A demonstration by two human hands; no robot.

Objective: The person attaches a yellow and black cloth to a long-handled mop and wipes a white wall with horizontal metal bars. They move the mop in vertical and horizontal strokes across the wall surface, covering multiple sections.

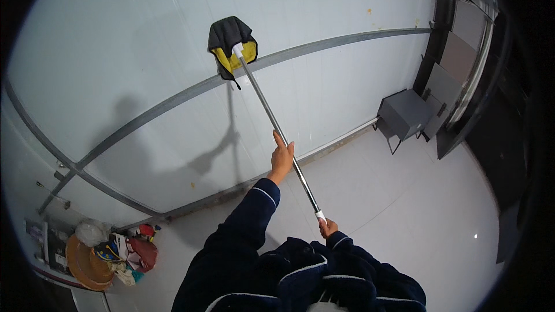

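A long metal pole (pixel 269 110) with white plastic ends slants up and away from me. Over its far end hangs a dark grey cloth (pixel 230 34) with a yellow underside, lying against the white wall panel (pixel 182 138) at the grey rail (pixel 173 99). Partway along the pole is my left hand (pixel 282 156), its thumb and fingers around the metal and one finger pointing along it. My right hand (pixel 328 228) grips the white handle at the near end, close to my body.
A grey cabinet on thin legs (pixel 405 112) stands by the wall at the right, beside leaning panels (pixel 459 56) and a curtain (pixel 475 69). At the lower left are an orange-brown basin (pixel 80 264), a red bag (pixel 145 253) and cloths. Pale floor (pixel 390 199) lies below the wall.
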